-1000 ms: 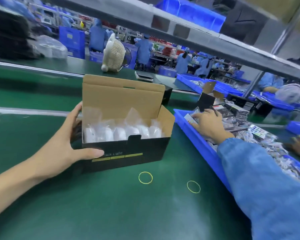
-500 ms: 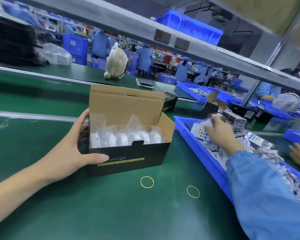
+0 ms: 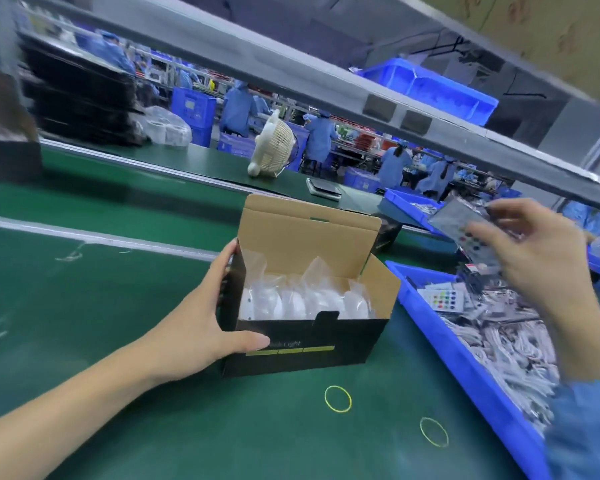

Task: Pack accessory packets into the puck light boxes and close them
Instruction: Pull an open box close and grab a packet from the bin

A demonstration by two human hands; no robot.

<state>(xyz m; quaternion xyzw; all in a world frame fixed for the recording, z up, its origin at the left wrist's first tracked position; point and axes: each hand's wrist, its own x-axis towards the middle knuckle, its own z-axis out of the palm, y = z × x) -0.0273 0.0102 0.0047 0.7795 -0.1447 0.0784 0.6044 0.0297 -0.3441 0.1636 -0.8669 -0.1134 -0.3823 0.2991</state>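
Observation:
A black puck light box (image 3: 312, 344) stands on the green belt with its brown lid upright. Inside it lie several white puck lights in clear bags (image 3: 305, 299). My left hand (image 3: 201, 323) grips the box's left end, thumb on the front face and fingers behind the side flap. My right hand (image 3: 530, 251) is raised above the blue bin and pinches an accessory packet (image 3: 459, 220), a clear bag with a remote with coloured buttons. The packet is blurred.
A long blue bin (image 3: 465, 368) full of packets lies to the right of the box. Two yellow rubber bands (image 3: 338, 399) lie on the belt in front. A white desk fan (image 3: 272, 147) and a phone (image 3: 323, 188) sit behind. A metal shelf rail crosses overhead.
My right hand has lifted out of the blue bin with a packet and now holds it up above the bin. My left hand keeps its grip on the box.

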